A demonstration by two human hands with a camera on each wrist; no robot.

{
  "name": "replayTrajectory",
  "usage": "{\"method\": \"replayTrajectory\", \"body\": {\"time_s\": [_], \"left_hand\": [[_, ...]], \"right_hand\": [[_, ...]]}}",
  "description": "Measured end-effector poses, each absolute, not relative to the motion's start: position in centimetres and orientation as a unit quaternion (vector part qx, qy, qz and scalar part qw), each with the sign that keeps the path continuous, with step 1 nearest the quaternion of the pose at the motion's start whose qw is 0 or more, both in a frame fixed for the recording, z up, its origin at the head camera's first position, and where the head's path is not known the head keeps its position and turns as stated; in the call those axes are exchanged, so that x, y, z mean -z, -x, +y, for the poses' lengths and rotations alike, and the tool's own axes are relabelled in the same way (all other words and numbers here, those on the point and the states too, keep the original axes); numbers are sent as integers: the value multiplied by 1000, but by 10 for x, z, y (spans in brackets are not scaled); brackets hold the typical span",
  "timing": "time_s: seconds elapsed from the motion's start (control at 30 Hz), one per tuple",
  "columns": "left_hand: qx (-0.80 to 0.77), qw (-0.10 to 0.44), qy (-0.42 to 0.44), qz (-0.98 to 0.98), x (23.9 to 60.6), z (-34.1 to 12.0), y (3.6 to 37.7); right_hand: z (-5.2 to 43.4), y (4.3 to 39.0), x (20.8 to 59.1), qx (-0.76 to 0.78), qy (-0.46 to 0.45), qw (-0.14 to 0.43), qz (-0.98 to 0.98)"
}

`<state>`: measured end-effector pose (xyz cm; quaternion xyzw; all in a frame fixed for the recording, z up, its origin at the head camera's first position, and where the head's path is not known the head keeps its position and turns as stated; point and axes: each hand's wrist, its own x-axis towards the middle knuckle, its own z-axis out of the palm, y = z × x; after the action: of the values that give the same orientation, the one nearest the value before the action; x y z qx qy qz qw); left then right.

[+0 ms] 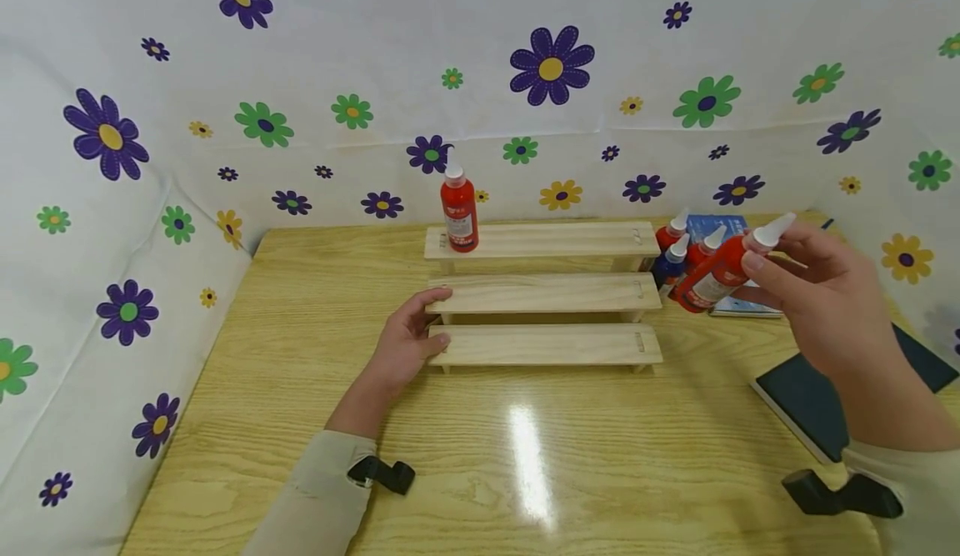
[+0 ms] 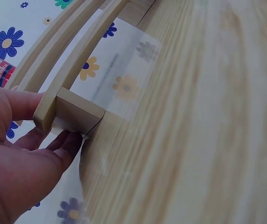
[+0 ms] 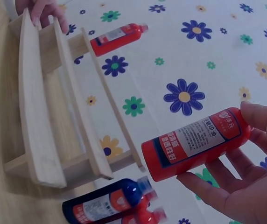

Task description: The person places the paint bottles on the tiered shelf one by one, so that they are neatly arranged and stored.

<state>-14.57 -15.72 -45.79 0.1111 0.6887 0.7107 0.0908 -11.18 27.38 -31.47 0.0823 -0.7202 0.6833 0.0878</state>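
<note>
A three-step wooden rack stands on the table. My left hand grips its left end, fingers on the middle step and thumb at the lower one; the left wrist view shows the left hand around the rack's end leg. My right hand holds a red bottle with a white nozzle, tilted in the air just right of the rack. In the right wrist view the red bottle lies across the fingers above the rack. Another red bottle stands upright at the left of the top step.
A blue bottle and more red bottles stand by the rack's right end, before a blue book. A dark pad lies at the right table edge. Flowered cloth walls the back and sides.
</note>
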Motion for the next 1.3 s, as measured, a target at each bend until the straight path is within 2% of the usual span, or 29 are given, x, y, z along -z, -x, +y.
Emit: {"method": "replayTrajectory", "body": {"time_s": [0.27,0.53,0.7,1.07,1.3], "left_hand": [[-710,91,-106,691,457,-156,146],[-719,101,-105,679,450,-155,144],[-713,97,-108,686,439,-153,139],[-717,100,-105,682,438,-154,139],[-719,95,-112,679,438,-154,139]], "right_hand": [[259,126,297,-698,-96,80,-705],[243,148,286,-677,-57,57,-731],[235,164,287,-700,-76,49,-708],[222,191,290,-640,-52,34,-766],[217,203,296,-657,-43,22,-752]]}}
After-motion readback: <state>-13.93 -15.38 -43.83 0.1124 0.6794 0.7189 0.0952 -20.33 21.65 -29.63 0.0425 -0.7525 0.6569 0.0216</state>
